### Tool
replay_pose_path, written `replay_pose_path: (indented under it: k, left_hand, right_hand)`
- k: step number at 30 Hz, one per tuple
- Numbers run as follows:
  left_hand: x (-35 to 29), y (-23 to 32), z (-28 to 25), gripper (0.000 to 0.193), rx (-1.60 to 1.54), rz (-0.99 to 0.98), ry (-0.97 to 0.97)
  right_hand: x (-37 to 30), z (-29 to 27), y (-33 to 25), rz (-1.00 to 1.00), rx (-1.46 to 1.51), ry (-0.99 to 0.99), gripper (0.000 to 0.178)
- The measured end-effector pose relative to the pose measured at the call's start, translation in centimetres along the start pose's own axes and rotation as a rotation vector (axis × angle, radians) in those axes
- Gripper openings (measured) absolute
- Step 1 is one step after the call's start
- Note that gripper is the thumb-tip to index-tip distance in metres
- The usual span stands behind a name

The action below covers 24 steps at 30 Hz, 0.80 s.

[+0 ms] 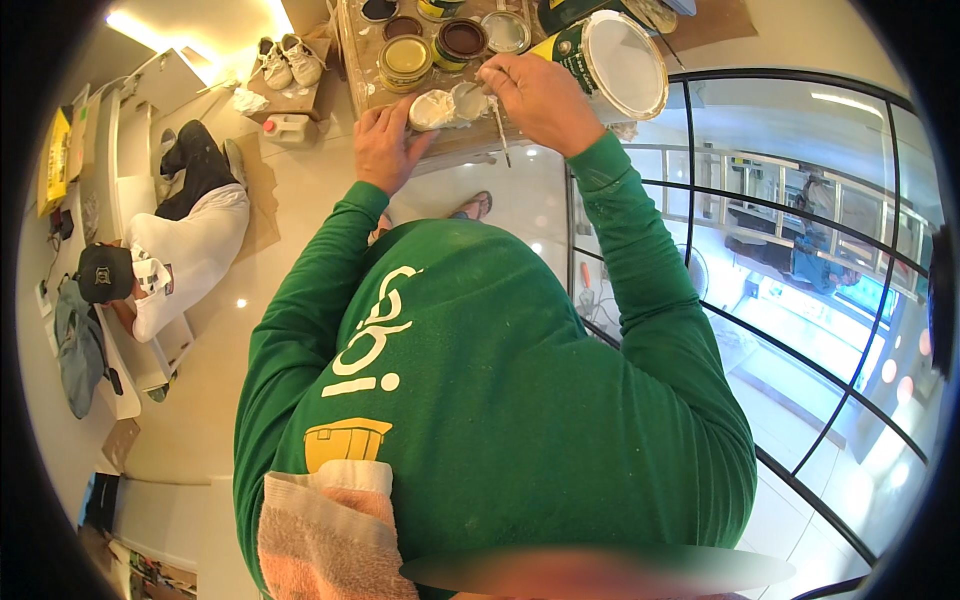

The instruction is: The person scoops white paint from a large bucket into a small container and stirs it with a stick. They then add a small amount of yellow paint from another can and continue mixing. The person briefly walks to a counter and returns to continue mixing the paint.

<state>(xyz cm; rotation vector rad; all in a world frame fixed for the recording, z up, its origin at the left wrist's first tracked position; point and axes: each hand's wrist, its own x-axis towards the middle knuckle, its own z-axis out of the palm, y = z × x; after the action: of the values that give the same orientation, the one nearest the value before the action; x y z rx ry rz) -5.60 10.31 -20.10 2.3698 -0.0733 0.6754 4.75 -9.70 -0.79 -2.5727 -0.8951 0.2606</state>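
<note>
At the near edge of a wooden worktop, my left hand [388, 145] is closed around the side of a small round tub [432, 111] with white paste in it. My right hand [545, 100] is pinched above a whitish, smeared round piece [470, 103] beside that tub. What its fingertips grip is too small to make out. Below them a thin paintbrush-like stick [502, 135] juts over the worktop edge. A large tub of white paint [625, 63] stands just right of my right hand.
Several paint cans crowd the worktop, among them a tan-topped can [405, 62] and a dark brown one [461, 40]. Black-framed glass [690, 180] is on the right. At left a person [195, 240] crouches, near shoes [290, 62] and a jug [289, 129].
</note>
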Motion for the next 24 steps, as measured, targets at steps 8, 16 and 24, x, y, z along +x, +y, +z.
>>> replay_pose_path:
  k: [8, 16, 24]
  left_hand:
    - [0.2, 0.1, -0.3, 0.063, -0.006, -0.004, -0.002]
    - [0.5, -0.5, -0.1, 0.064, -0.010, -0.013, -0.018]
    - [0.8, -1.2, 0.0, 0.064, -0.012, -0.015, -0.025]
  right_hand:
    - [0.6, 0.6, 0.1, 0.008, -0.109, 0.123, 0.032]
    - [1.2, 0.4, 0.0, 0.022, -0.082, -0.026, 0.034]
    - [2.2, 0.5, 0.3, 0.009, -0.101, -0.025, 0.034]
